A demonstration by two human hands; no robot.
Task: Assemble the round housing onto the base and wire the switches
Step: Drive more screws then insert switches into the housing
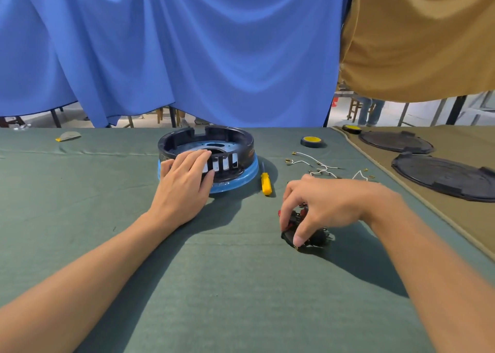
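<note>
On the green cloth (214, 272), the round black housing (235, 143) sits at about 12 o'clock from the person, seated inside the blue base (241, 182), whose rim shows around its near side. The left hand (184, 184) rests on the housing's rim at its 7 o'clock edge, fingers straight and close together, laid flat over the slotted wall with nothing gripped. At about 2 o'clock from the person, the right hand (321, 205) arches over a cluster of black and red switches (313, 237) lying on the cloth; its fingers are curled down and, with the thumb, clamp the cluster from both sides. A yellow-handled screwdriver (266, 183) lies just beside the base at its 4 o'clock, apart from both hands. Loose white wires (318, 165) with small metal ends are scattered at 12 o'clock from the right hand, and a tape roll (312, 141) with a yellow core lies beyond them. At 3 o'clock from the housing, on a tan cloth (468, 218), lie two dark round plates (444, 177). A blue curtain (187, 44) hangs behind the table.
</note>
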